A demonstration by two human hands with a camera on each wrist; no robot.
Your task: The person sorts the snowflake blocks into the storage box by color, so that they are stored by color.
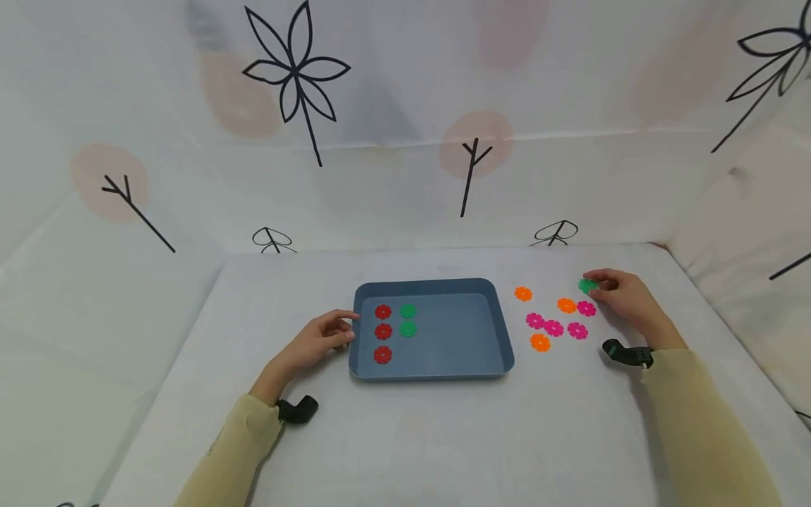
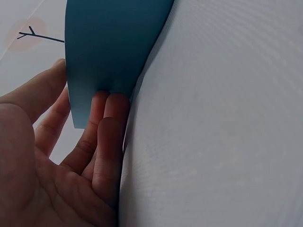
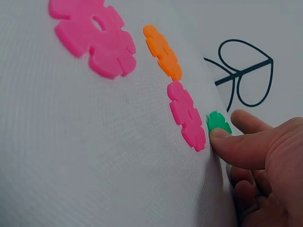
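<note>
A blue-grey tray holds three red flower-shaped discs in a column at its left, with two green discs beside them. My left hand is at the tray's left side, its relaxed fingers touching the outer wall. In the left wrist view the thumb tip lies right at the rim. To the right of the tray, my right hand pinches a green flower-shaped disc between thumb and fingers, close over the table. Part of that disc is hidden behind the thumb.
Loose pink flower-shaped discs and orange ones lie on the white cloth between the tray and my right hand. A dark wrist camera sits on each wrist. A white printed curtain hangs behind the table.
</note>
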